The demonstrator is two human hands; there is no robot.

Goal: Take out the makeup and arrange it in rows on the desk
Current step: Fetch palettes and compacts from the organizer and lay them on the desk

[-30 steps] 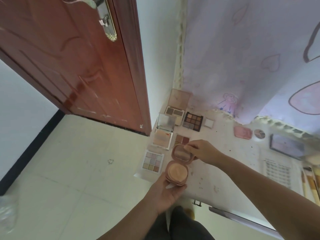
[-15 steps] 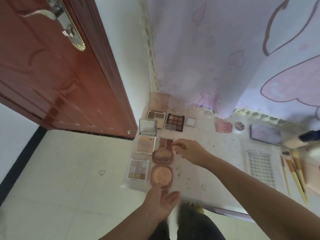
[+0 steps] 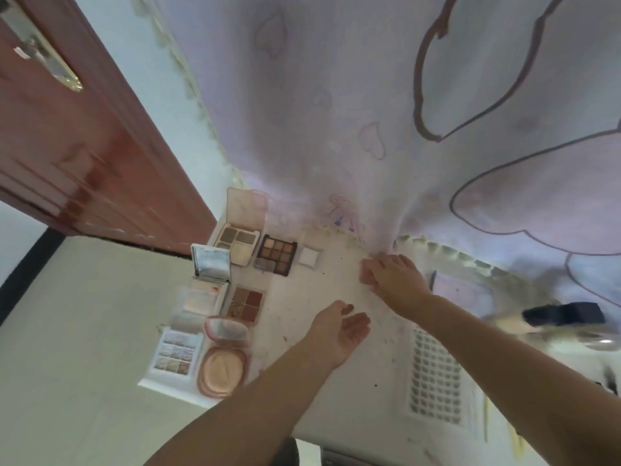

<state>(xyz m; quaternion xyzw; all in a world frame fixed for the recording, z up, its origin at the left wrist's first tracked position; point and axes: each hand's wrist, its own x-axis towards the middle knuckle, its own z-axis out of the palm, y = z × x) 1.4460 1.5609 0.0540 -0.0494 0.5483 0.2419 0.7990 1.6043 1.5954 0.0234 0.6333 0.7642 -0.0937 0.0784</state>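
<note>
Stained white desk (image 3: 302,317) beside red-brown door (image 3: 84,156); left hand (image 3: 339,331) loose, empty; right hand (image 3: 393,277) curled, grasp unclear.

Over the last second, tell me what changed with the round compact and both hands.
The round pink compact, held open in both hands a second ago, now lies open on the desk at the near end of the palettes. The left hand let go and hovers open to its right. The right hand moved right toward the curtain edge, over the spot where a pink case lay. The other palettes stayed put.
</note>
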